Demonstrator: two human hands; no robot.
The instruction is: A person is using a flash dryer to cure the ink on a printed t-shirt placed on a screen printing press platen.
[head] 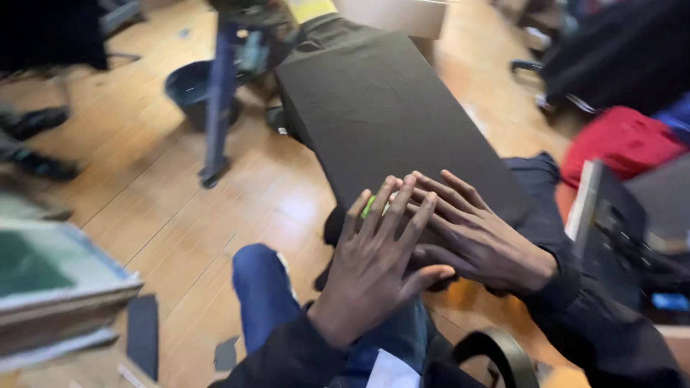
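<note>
A long black slab (381, 108), like a block of dark foam, lies tilted across my lap and reaches away over the wooden floor. My left hand (377, 259) rests flat at its near end, fingers spread. My right hand (478, 233) lies beside it, fingers pointing left and partly tucked under the left hand's fingertips. A small green and white thing (369, 207) peeks out between the fingers; whether either hand grips it is unclear. Both sleeves are dark, and my blue trouser leg (262, 294) shows below.
A blue metal stand (218, 100) and a dark round bucket (188, 86) stand on the floor at the back left. Framed panels (50, 287) are stacked at the left edge. Red fabric (622, 140) and dark equipment (618, 230) crowd the right. Someone's shoes (36, 122) sit far left.
</note>
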